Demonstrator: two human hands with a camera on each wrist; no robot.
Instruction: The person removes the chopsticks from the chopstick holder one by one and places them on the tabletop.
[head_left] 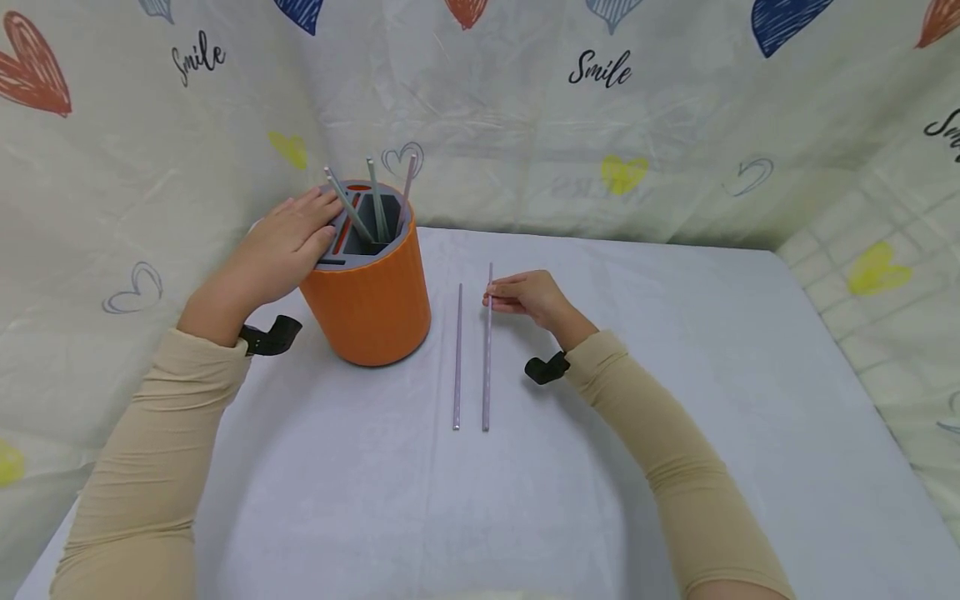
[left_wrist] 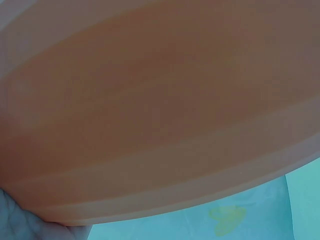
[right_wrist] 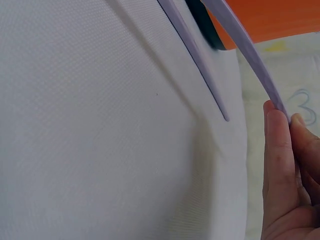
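Observation:
My right hand (head_left: 528,296) pinches a lilac chopstick (head_left: 487,367) near its far, thin end; in the right wrist view, thumb and fingers (right_wrist: 281,160) meet at its tip. A second lilac chopstick (head_left: 458,358) lies alongside, to the left, on the white-covered table. Farther left stands an orange round utensil holder (head_left: 367,304) with a grey slotted top. Over the left side of that top lies my left hand (head_left: 281,242), fingers extended. Pale green chopsticks (head_left: 377,200) and a pinkish one (head_left: 407,192) lean in the holder's dark compartment. The holder's orange wall (left_wrist: 160,100) fills most of the left wrist view.
Behind the table hangs a pale cloth (head_left: 525,150) printed with hearts and lettering, and it continues along both sides. The white tabletop (head_left: 712,350) stretches to the right of my right hand and toward me.

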